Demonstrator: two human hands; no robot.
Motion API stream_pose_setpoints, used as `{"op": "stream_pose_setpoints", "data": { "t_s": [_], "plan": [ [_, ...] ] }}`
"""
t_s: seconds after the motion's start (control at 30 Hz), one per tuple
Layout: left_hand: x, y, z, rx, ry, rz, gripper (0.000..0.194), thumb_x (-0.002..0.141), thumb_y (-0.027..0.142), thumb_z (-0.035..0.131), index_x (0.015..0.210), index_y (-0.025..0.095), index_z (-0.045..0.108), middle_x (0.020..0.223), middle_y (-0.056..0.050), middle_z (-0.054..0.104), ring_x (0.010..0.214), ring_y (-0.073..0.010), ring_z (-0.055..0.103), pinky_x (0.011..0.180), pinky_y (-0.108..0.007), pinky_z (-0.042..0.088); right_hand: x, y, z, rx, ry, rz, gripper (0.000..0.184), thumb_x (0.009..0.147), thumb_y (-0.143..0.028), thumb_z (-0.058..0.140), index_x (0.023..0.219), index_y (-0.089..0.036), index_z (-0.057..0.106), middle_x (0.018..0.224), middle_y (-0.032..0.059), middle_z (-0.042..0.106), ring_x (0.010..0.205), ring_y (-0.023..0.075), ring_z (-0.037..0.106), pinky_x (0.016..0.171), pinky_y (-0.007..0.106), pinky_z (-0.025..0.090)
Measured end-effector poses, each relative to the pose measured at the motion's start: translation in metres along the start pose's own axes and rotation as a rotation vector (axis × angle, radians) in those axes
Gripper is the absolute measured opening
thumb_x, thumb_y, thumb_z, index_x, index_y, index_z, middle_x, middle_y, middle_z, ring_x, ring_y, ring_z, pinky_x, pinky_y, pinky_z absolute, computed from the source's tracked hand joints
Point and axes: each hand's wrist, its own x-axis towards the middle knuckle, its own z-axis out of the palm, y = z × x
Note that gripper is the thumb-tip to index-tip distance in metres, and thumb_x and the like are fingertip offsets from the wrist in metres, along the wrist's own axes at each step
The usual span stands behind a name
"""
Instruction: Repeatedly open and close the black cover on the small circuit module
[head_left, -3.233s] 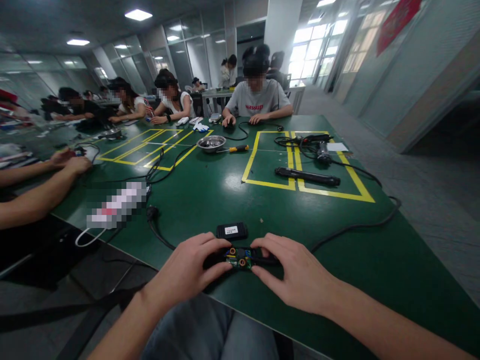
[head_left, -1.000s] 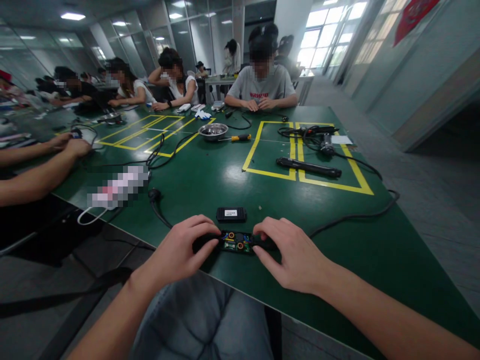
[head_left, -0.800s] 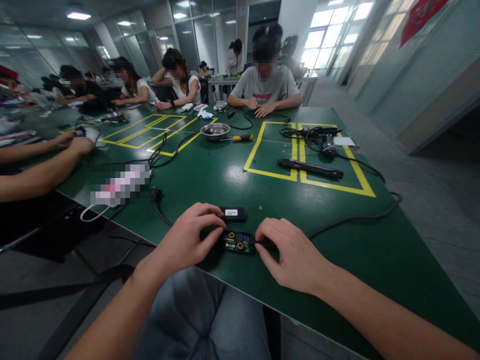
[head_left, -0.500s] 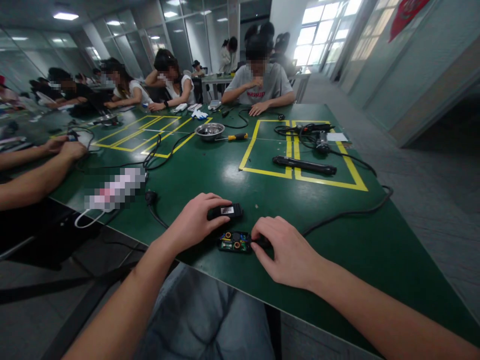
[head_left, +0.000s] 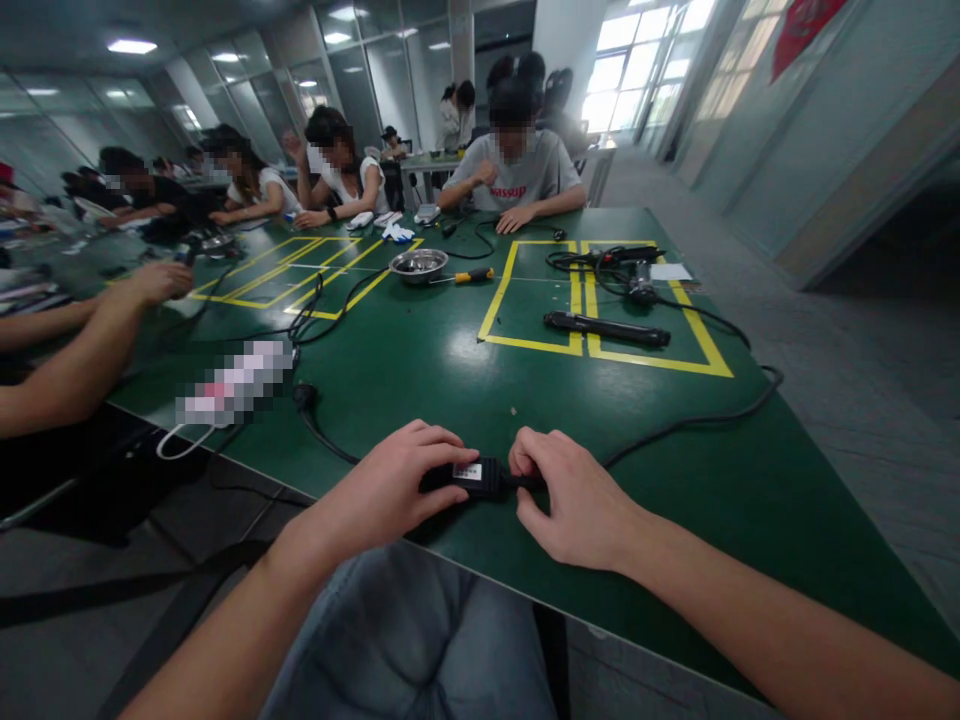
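Note:
A small black box with a white label, the power adapter, lies near the front edge of the green table. Its black lid now covers the circuit board, which is hidden. My left hand is closed on the lid and the adapter's left end. My right hand pinches the adapter's right end, where a black cable leaves it and curves off to the right.
A power strip and a black plug lie to the left. Farther back are a metal bowl, a yellow-handled screwdriver, a long black tool and a corded tool in yellow-taped boxes. Other people sit around the table.
My left hand picked up the black lid from behind the open adapter and brought it down over the circuit board. My right hand stayed on the cable end.

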Motion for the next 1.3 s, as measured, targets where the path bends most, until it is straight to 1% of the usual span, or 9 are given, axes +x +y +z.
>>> {"op": "stream_pose_setpoints", "data": {
  "t_s": [0.2, 0.33, 0.47, 0.5, 0.6, 0.77, 0.93, 1.1, 1.3],
  "plan": [
    [0.016, -0.014, 0.005, 0.021, 0.291, -0.208, 0.011, 0.095, 0.025, 0.079, 0.101, 0.022, 0.071, 0.109, -0.006, 0.08, 0.1, -0.0255, 0.073, 0.091, -0.039, 0.058, 0.0, 0.0, 0.004, 0.014, -0.009, 0.014, 0.022, 0.087, -0.015, 0.066, 0.103, -0.024, 0.053, 0.088, 0.0011, 0.065, 0.078, 0.0222, 0.059, 0.075, 0.036, 0.043],
    [0.026, -0.023, 0.006, 0.12, 0.196, -0.254, 0.01, 0.093, 0.024, 0.08, 0.101, 0.022, 0.074, 0.108, -0.007, 0.079, 0.103, -0.0282, 0.073, 0.096, -0.044, 0.059, 0.0, 0.001, 0.007, -0.013, -0.027, 0.006, 0.028, 0.091, -0.02, 0.072, 0.117, -0.021, 0.062, 0.091, 0.0024, 0.069, 0.083, 0.024, 0.063, 0.079, 0.039, 0.044],
    [0.006, -0.015, 0.005, 0.148, 0.32, -0.178, 0.018, 0.099, 0.026, 0.072, 0.116, 0.022, 0.077, 0.14, -0.014, 0.068, 0.127, -0.0318, 0.067, 0.114, -0.051, 0.054, 0.0, 0.001, 0.007, -0.02, -0.02, -0.046, 0.021, 0.092, -0.02, 0.074, 0.111, -0.02, 0.067, 0.093, 0.0044, 0.072, 0.085, 0.0246, 0.065, 0.08, 0.04, 0.045],
    [-0.001, -0.012, 0.005, 0.131, 0.341, -0.165, 0.024, 0.1, 0.028, 0.071, 0.122, 0.022, 0.076, 0.137, -0.014, 0.068, 0.124, -0.0305, 0.068, 0.111, -0.048, 0.056, 0.0, 0.001, 0.006, -0.023, -0.023, -0.05, 0.019, 0.092, -0.021, 0.074, 0.11, -0.02, 0.068, 0.093, 0.0048, 0.073, 0.085, 0.0247, 0.066, 0.079, 0.04, 0.045],
    [-0.021, -0.006, 0.006, 0.055, 0.217, -0.141, 0.031, 0.101, 0.033, 0.072, 0.131, 0.023, 0.075, 0.121, -0.01, 0.073, 0.104, -0.0253, 0.074, 0.095, -0.038, 0.062, 0.0, 0.0, 0.004, -0.034, -0.034, -0.064, 0.02, 0.093, -0.022, 0.075, 0.111, -0.02, 0.07, 0.094, 0.0054, 0.074, 0.085, 0.0247, 0.067, 0.079, 0.039, 0.046],
    [-0.027, -0.016, 0.012, 0.062, 0.144, -0.097, 0.028, 0.102, 0.036, 0.076, 0.127, 0.025, 0.08, 0.112, -0.008, 0.076, 0.104, -0.0249, 0.073, 0.093, -0.036, 0.061, 0.0, 0.001, 0.003, -0.046, -0.045, -0.044, 0.022, 0.093, -0.022, 0.078, 0.114, -0.021, 0.073, 0.093, 0.0043, 0.074, 0.083, 0.0231, 0.069, 0.079, 0.038, 0.049],
    [-0.023, -0.026, 0.012, 0.07, 0.151, -0.079, 0.031, 0.1, 0.036, 0.08, 0.129, 0.025, 0.081, 0.106, -0.006, 0.073, 0.095, -0.0222, 0.073, 0.091, -0.035, 0.061, -0.001, 0.002, 0.005, -0.052, -0.046, -0.001, 0.023, 0.093, -0.024, 0.079, 0.115, -0.021, 0.072, 0.094, 0.0042, 0.073, 0.083, 0.0232, 0.068, 0.076, 0.037, 0.05],
    [-0.027, -0.02, 0.006, 0.056, 0.137, -0.079, 0.035, 0.1, 0.034, 0.079, 0.133, 0.025, 0.077, 0.11, -0.007, 0.074, 0.1, -0.0238, 0.072, 0.093, -0.036, 0.06, -0.002, 0.002, 0.003, -0.037, -0.027, 0.005, 0.03, 0.091, -0.024, 0.077, 0.119, -0.021, 0.067, 0.093, 0.0033, 0.071, 0.079, 0.0233, 0.065, 0.073, 0.037, 0.047],
    [-0.017, -0.009, -0.005, 0.027, 0.265, -0.039, 0.023, 0.107, 0.025, 0.062, 0.122, 0.024, 0.078, 0.123, -0.009, 0.075, 0.115, -0.0257, 0.07, 0.103, -0.04, 0.058, -0.002, 0.002, -0.001, -0.017, 0.051, -0.082, 0.005, 0.094, -0.019, 0.061, 0.098, -0.021, 0.06, 0.088, 0.0045, 0.068, 0.078, 0.023, 0.062, 0.073, 0.037, 0.044]
  ]
}}
